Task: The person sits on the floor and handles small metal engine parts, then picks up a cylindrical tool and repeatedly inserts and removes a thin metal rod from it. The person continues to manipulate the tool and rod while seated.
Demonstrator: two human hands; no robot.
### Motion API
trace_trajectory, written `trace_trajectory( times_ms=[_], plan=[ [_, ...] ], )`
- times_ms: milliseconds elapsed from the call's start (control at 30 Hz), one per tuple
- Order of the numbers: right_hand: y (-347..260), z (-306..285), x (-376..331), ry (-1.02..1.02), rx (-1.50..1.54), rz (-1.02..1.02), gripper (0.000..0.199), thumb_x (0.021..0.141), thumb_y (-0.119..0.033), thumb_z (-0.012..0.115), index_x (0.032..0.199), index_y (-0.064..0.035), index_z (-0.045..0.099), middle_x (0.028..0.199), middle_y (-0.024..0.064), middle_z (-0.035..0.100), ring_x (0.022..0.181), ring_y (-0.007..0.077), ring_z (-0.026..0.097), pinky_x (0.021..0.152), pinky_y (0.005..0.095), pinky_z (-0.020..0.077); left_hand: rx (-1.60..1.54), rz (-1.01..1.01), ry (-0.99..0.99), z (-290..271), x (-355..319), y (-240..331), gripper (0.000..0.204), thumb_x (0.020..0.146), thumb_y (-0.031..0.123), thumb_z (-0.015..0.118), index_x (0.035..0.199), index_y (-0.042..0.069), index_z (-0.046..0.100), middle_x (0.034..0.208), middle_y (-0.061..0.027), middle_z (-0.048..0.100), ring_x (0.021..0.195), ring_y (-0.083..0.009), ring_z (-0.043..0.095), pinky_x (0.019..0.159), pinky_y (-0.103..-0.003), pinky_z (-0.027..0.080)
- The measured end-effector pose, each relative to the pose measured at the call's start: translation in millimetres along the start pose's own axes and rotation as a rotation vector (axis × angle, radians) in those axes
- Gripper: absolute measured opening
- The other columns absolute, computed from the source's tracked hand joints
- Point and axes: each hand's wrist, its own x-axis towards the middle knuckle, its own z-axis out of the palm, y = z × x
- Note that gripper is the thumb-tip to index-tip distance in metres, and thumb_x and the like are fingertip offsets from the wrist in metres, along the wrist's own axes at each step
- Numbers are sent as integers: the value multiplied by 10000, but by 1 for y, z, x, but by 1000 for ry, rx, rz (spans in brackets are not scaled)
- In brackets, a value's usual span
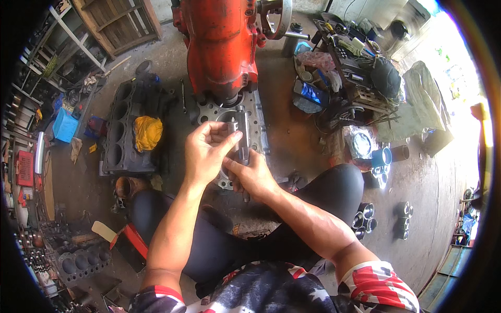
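Knees bent in black trousers [334,193], I sit over a concrete floor [292,88], forearms rising from below to meet at a metal cylinder [241,138]. My right hand [254,177] wraps its lower end, fingers closed around it; my left hand [205,151] pinches its upper end between thumb and fingertips. Just beyond the grip lies a grey engine block [229,112] under a red machine [222,47]. Left of the grip a second block [122,135] carries a yellow rag [147,132]. Right of it, clutter [344,68] crowds the floor edge; steel sleeves [365,216] stand near my right knee. Bare floor opens between the blocks.
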Motion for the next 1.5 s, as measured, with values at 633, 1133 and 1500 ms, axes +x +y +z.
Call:
trace_trajectory(
  times_ms=[633, 1133, 1500],
  plan=[
    [-4, -2, -9, 30, -141, -57, 363, 932, -202, 695, 1106, 48, 498, 656, 49, 603, 474, 124, 577, 447, 294, 480, 20, 7, 12, 5, 1, -4, 219, 843, 10, 776, 993, -59, 632, 861, -97, 717, 748, -97, 674, 689, -228, 548],
    [-3, -2, -12, 32, -192, -19, 363, 936, -253, 702, 1040, 31, 500, 685, 62, 605, 490, 132, 600, 443, 288, 487, 0, 12, 34, 10, -2, -12, 193, 872, 14, 750, 991, -47, 610, 857, -85, 697, 730, -94, 658, 673, -229, 549],
    [-30, -15, -38, -527, 214, 69, 372, 933, -293, 710, 1017, 33, 551, 721, 93, 624, 536, 178, 650, 453, 281, 537, -413, -146, -313, 8, -18, 22, 794, 963, 476, 600, 1566, 95, 254, 926, -36, 539, 774, -127, 548, 729, -267, 513]
  ],
)
